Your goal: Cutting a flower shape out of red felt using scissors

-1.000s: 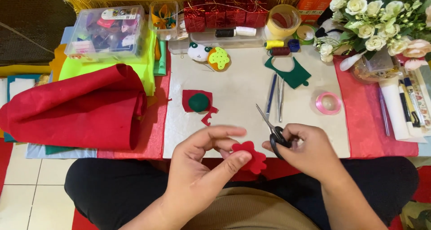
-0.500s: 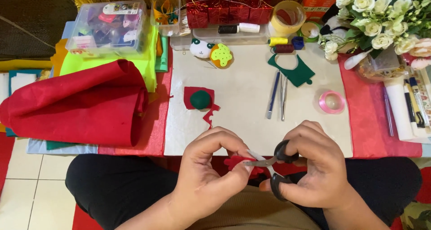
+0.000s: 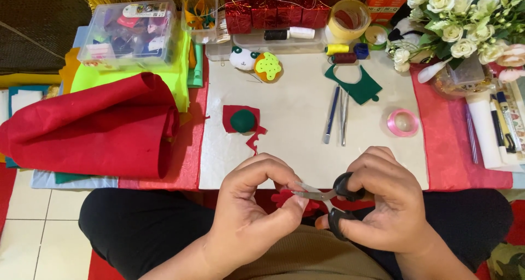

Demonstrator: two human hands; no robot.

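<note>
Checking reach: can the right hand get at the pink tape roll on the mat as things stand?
Probably not right away: the right hand is busy holding scissors. The pink tape roll lies just beyond it on the mat, with nothing between.
</note>
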